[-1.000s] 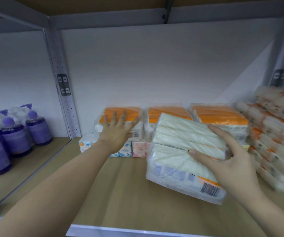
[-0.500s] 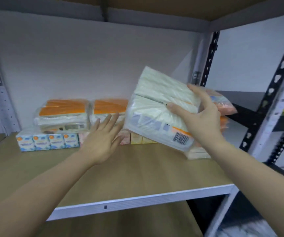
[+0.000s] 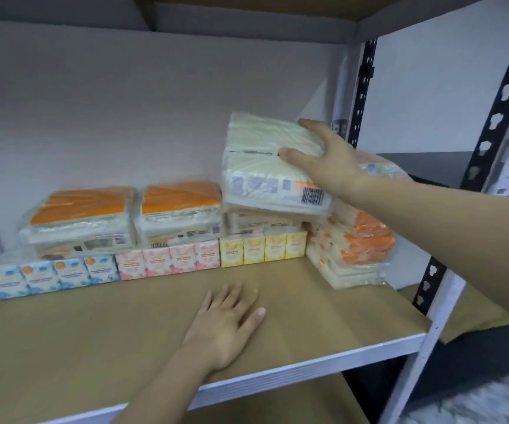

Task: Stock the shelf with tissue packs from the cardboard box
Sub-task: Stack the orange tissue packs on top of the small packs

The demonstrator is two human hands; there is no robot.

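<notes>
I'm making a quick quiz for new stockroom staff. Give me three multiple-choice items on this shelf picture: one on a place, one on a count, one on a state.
1. Where is the left hand?
A. Flat on the shelf board
B. On the orange-topped packs
C. Under the white tissue pack

2. How many small yellow boxes show in the front row?
A. Two
B. Four
C. Six

3. What state is the white tissue pack in?
A. Lying alone on the bare board
B. Held tilted by the right hand over the stacked packs
C. Torn open

Answers:
1 A, fingers spread on bare board.
2 B, four stand side by side.
3 B, thumb and fingers grip its right end, wrapper whole.
</notes>
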